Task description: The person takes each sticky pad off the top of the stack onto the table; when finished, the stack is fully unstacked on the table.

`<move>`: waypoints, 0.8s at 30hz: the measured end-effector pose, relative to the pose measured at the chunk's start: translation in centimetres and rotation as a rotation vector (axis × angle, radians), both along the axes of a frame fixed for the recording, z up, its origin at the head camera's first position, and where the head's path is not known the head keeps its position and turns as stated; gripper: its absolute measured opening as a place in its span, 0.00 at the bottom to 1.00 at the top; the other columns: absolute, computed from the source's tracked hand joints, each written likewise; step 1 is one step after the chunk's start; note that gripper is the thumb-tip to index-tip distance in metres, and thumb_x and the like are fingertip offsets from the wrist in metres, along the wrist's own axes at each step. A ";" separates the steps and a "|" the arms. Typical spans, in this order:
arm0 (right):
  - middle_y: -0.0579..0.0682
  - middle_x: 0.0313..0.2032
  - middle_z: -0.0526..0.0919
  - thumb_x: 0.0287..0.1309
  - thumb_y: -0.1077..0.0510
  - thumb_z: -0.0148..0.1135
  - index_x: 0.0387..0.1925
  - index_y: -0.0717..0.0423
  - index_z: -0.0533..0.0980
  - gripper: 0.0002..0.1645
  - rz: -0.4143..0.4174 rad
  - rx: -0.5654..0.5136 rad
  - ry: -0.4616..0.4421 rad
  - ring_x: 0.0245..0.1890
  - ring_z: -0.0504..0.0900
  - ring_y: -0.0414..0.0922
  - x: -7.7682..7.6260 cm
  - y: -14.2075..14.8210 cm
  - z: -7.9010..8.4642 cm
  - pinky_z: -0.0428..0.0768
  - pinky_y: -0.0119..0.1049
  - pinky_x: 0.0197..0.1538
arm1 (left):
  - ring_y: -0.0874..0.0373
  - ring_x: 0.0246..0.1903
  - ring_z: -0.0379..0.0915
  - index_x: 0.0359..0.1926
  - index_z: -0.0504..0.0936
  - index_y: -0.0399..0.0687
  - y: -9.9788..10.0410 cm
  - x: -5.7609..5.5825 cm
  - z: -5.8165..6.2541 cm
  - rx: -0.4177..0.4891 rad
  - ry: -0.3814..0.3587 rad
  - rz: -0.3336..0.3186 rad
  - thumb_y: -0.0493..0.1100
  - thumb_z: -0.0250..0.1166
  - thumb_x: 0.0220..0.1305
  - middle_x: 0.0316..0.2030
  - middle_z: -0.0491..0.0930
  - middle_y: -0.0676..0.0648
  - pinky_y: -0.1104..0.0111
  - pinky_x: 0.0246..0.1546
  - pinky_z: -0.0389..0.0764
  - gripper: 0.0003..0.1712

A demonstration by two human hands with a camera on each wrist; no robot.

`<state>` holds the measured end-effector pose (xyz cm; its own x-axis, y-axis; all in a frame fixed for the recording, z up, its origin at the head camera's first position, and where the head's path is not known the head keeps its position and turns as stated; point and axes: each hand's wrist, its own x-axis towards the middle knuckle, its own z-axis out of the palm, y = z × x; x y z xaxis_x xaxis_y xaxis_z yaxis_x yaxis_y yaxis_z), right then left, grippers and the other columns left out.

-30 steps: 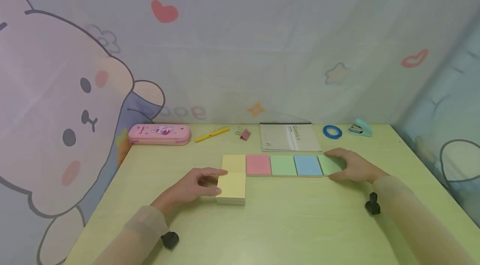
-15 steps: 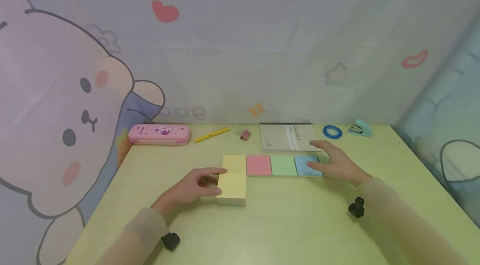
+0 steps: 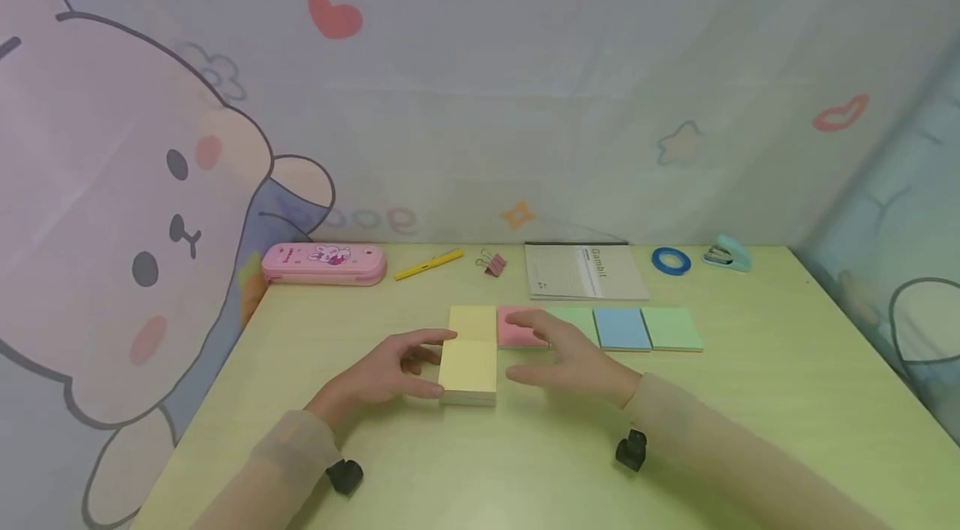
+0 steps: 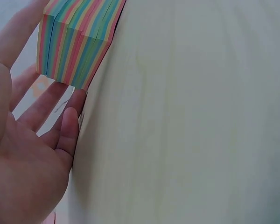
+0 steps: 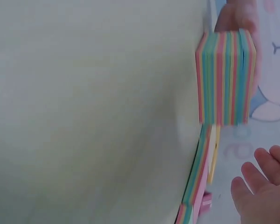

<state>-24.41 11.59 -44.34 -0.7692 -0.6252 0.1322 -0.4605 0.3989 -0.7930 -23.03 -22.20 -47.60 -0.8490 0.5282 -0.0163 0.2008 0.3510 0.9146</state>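
- Head view: your left hand (image 3: 384,370) holds the stack (image 3: 468,367) lightly by its left side, thumb at the near corner, forefinger at the far one; how firmly, you cannot tell.
- Your right hand (image 3: 581,359) holds nothing; its thumb and forefinger are spread towards the stack's right side, near it but not touching.
- The stack sits on the table (image 3: 480,463) between your hands: right of your left, left of your right. Your left is the nearer, being in contact.
- Its yellow top looks close to square, so no long axis stands out; your wrist views show striped layers lying flat.
- Just behind it, five flat pads line up left to right: yellow pad (image 3: 472,320), pink pad (image 3: 517,336), green pad (image 3: 581,317), blue pad (image 3: 622,328), end pad (image 3: 672,327), also green. Your right hand partly covers the pink and first green ones.
- Farther back, left to right, you have the case (image 3: 324,263), pen (image 3: 429,264), clip (image 3: 495,264), notepad (image 3: 585,272), tape (image 3: 671,261) and stapler (image 3: 727,253).
- Behind everything hangs a printed curtain (image 3: 480,122).
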 end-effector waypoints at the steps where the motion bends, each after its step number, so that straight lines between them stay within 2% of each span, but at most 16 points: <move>1: 0.50 0.74 0.70 0.61 0.45 0.77 0.77 0.55 0.66 0.49 0.007 -0.009 -0.008 0.74 0.69 0.58 0.2 -0.5 0.0 0.66 0.60 0.73 | 0.44 0.64 0.74 0.76 0.72 0.55 0.0 0.0 0.0 0.000 -0.002 0.000 0.44 0.80 0.59 0.69 0.74 0.44 0.53 0.59 0.73 0.45; 5: 0.51 0.74 0.71 0.55 0.45 0.81 0.76 0.56 0.66 0.53 0.020 -0.016 -0.017 0.72 0.71 0.58 1.0 -2.2 -0.4 0.67 0.60 0.73 | 0.44 0.63 0.75 0.75 0.73 0.54 0.1 -0.1 0.1 -0.003 -0.002 0.001 0.43 0.81 0.57 0.67 0.75 0.43 0.54 0.57 0.73 0.46; 8: 0.50 0.73 0.72 0.51 0.45 0.84 0.76 0.56 0.66 0.56 0.025 -0.005 -0.014 0.71 0.72 0.55 1.5 -3.1 -0.7 0.66 0.57 0.74 | 0.45 0.62 0.75 0.75 0.72 0.53 0.1 0.0 0.2 -0.012 0.001 0.001 0.44 0.82 0.57 0.67 0.75 0.43 0.55 0.56 0.73 0.46; 18: 0.52 0.68 0.76 0.51 0.44 0.84 0.73 0.59 0.69 0.53 -0.021 0.059 0.126 0.68 0.75 0.52 2.0 -4.2 -1.4 0.70 0.55 0.71 | 0.46 0.61 0.76 0.74 0.73 0.51 0.2 0.0 0.3 -0.008 0.005 -0.006 0.44 0.83 0.55 0.65 0.78 0.44 0.55 0.55 0.73 0.47; 24: 0.53 0.68 0.77 0.52 0.44 0.83 0.71 0.61 0.71 0.51 -0.028 0.064 0.143 0.69 0.74 0.52 2.0 -4.3 -1.5 0.70 0.54 0.72 | 0.45 0.61 0.76 0.74 0.73 0.51 0.1 -0.1 0.1 -0.018 0.018 -0.014 0.44 0.83 0.55 0.65 0.78 0.44 0.55 0.55 0.74 0.47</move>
<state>-22.43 7.27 -45.86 -0.7628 -0.6142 0.2021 -0.5547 0.4611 -0.6926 -23.11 -22.13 -47.47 -0.8415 0.5401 -0.0104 0.2226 0.3642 0.9043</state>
